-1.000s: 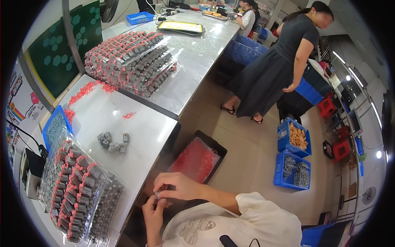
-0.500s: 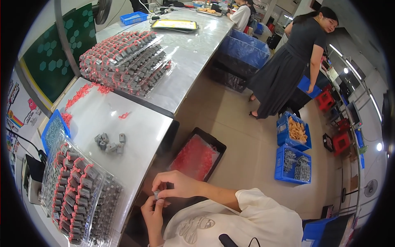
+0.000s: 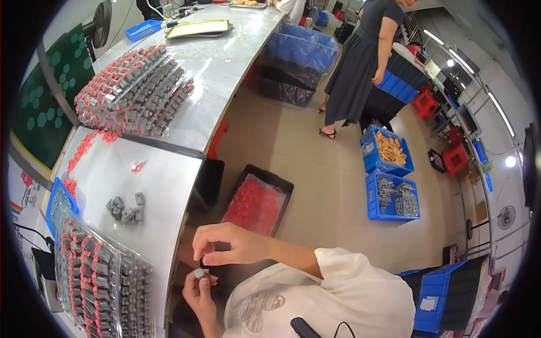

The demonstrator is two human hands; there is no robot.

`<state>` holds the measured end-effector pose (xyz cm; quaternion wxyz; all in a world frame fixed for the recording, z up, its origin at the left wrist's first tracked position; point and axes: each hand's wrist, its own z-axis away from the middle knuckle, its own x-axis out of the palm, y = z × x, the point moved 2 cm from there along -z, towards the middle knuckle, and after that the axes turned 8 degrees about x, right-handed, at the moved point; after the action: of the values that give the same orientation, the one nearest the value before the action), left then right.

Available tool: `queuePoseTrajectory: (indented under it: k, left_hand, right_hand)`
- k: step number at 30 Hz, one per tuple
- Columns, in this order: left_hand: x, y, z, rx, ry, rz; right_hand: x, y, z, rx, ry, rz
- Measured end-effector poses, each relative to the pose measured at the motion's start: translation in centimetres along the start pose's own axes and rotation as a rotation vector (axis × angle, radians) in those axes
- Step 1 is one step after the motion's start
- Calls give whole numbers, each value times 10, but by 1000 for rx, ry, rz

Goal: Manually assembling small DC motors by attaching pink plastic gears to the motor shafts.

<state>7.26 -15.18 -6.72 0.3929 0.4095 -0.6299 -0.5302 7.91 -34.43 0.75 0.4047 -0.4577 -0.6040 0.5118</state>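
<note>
My left hand [image 3: 199, 298] pinches a small grey block [image 3: 200, 274] between thumb and fingers, beside the table edge. Just above it, my right hand [image 3: 231, 245] is curled, with thumb and index finger almost meeting. A small dark bit shows at those fingertips, too small to name. Several loose grey blocks [image 3: 127, 209] lie on the white worktop [image 3: 160, 174]. A small red plastic piece [image 3: 137, 167] rests near them, and more red pieces [image 3: 81, 152] are strewn along the worktop's far left side.
Stacked clear trays of grey blocks with red parts [image 3: 98, 281] stand near left; another stack [image 3: 132, 93] is farther back. A blue tray [image 3: 61, 203] holds small bits. On the floor are a black tray of red pieces [image 3: 256, 203] and blue crates [image 3: 394, 197]. A person [image 3: 360, 67] stands beyond.
My hands have come apart: the right has lifted off the grey block, which stays in the left. The view has shifted, so the tables sit farther left. The standing person has changed posture.
</note>
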Motion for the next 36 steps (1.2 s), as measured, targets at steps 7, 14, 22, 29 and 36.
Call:
queuePoseTrajectory:
  k: [7, 14, 22, 29, 36]
  left_hand:
    - [10, 3, -5, 15, -43, 30]
    - [9, 1, 0, -14, 4, 57]
    - [7, -5, -1, -43, -9, 73]
    - [-12, -1, 4, -6, 84, 33]
    - [5, -7, -3, -34, -9, 138]
  right_hand:
    - [-20, -89, 19, -546, -2, -494]
    - [17, -172, 27, -1094, 54, -832]
    - [8, -166, 54, -945, -315, -674]
    - [-48, -176, 26, -804, -727, -579]
    - [-81, -187, 132, -1631, -99, -451]
